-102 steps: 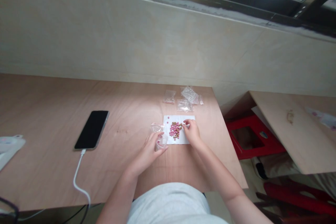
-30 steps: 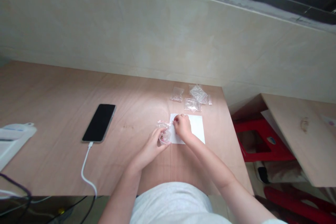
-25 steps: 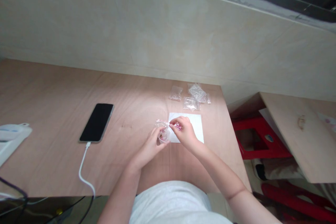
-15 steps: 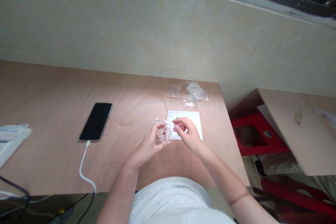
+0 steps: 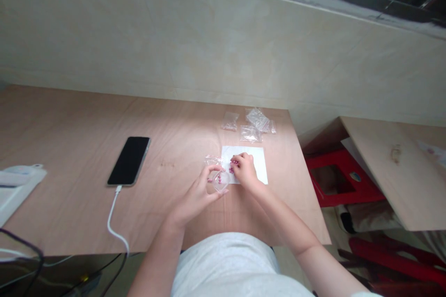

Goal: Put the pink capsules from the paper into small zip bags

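Between the thumb and fingers of my left hand (image 5: 200, 190) is a small clear plastic container (image 5: 222, 181), tilted, with a rounded rim. Several pink beads show in or through it. A clear zip bag (image 5: 213, 160) lies just beyond that hand. My right hand (image 5: 245, 170) reaches down onto a white paper sheet (image 5: 258, 160), its fingers bunched and closed on pink beads (image 5: 232, 168) gathered at the sheet's left part. The fingertips are partly covered, so how many beads they grip is unclear.
Several small clear bags (image 5: 256, 120) lie at the back right of the wooden table (image 5: 174, 134). To the left is a black phone (image 5: 128, 161) on a white cable (image 5: 112, 222), with a white object (image 5: 21, 185) farther out. Another table (image 5: 393, 167) and a red stool (image 5: 344, 176) stand right.
My right hand has lowered from above the paper onto the beads, and its fingers have drawn together. My left hand and the container have shifted slightly right and turned a little.
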A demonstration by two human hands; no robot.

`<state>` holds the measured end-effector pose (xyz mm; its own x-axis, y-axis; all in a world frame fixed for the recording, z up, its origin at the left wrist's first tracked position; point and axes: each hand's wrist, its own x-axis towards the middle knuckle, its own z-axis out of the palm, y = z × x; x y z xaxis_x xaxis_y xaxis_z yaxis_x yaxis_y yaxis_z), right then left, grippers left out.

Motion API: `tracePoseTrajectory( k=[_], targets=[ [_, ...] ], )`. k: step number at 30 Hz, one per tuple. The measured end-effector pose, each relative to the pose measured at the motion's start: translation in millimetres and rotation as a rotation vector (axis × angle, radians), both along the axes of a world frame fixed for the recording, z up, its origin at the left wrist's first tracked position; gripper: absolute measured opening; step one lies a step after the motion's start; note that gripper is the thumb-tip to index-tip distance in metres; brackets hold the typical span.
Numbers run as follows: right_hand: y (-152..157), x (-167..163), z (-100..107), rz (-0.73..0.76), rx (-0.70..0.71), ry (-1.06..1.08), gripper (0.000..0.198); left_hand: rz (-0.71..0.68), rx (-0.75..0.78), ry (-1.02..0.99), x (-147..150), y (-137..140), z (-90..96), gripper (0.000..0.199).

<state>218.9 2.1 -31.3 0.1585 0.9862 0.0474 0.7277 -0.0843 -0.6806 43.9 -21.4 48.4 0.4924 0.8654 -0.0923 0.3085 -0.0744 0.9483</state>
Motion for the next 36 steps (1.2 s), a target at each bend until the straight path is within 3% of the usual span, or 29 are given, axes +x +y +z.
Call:
tracePoseTrajectory(
  k=[9,17,27,32,36],
  targets=[
    [7,-4,-5,-0.008,-0.018,-0.092,0.016,0.002,-0.001,-0.01,-1,4,-2.1,0.039],
    [10,1,-4,0.048,-0.058,-0.094,0.016,0.075,-0.014,-0.001,-1,6,-7.7,0.04],
    [16,7,-2,0.051,-0.14,-0.076,0.014,0.051,-0.023,0.022,-3,8,-5.7,0.039],
    [8,7,27,0.006,-0.056,0.049,0.005,0.076,-0.036,0.007,-2,8,-13.2,0.038],
    [-12,-1,71,0.171,0.056,0.187,0.005,0.041,-0.067,-0.018,1,9,-16.7,0.038]
  ],
)
